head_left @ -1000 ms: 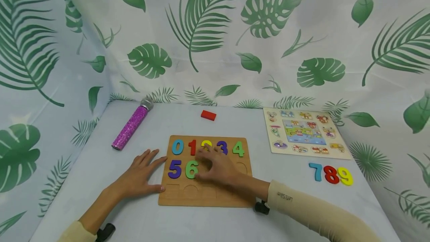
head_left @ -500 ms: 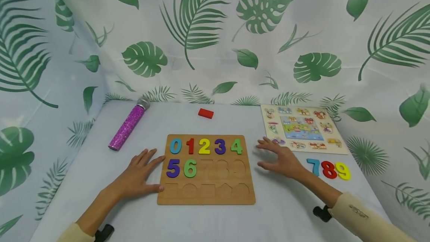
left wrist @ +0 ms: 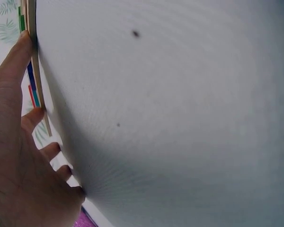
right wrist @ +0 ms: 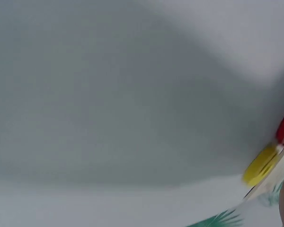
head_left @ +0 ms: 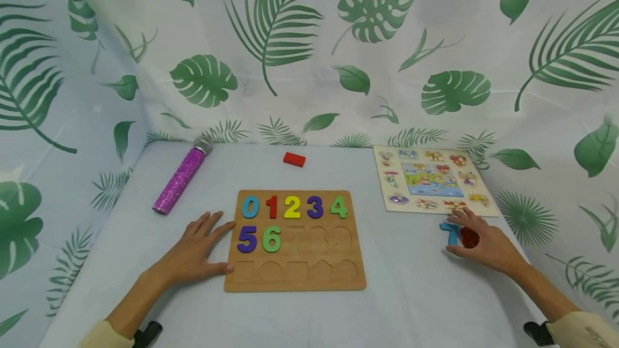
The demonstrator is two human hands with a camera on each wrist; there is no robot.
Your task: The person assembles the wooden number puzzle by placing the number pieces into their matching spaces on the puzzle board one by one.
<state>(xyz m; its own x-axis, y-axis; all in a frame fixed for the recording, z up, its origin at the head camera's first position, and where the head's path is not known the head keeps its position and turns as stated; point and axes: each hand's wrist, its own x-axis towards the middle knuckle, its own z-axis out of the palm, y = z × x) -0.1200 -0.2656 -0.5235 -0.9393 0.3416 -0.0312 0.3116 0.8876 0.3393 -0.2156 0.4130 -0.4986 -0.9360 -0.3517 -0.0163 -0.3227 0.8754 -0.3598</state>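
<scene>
A brown wooden number board (head_left: 295, 278) lies mid-table, with colored numbers 0 to 6 set in its upper rows and bare recesses below. My left hand (head_left: 193, 251) is spread at its left side, thumb and index fingertips touching the edge; the left wrist view also shows this hand (left wrist: 28, 156) against the board's edge. On the right, my right hand (head_left: 488, 243) has its thumb and fingertips around the blue number 7 (head_left: 452, 234), pinching it at table level. The red number 8 (head_left: 469, 237) is partly under that hand. A yellow number 9 (right wrist: 260, 165) shows only in the right wrist view.
A picture puzzle board (head_left: 394, 205) lies at the back right, just beyond the right hand. A glittery purple microphone (head_left: 179, 184) lies at the left. Near the back edge is a small red block (head_left: 294, 159). A leaf-print curtain (head_left: 290, 95) stands behind the table.
My right hand has gone from above the number board rightward to the loose numbers, and its fingers have come around the blue 7. The left hand has stayed at the board's edge.
</scene>
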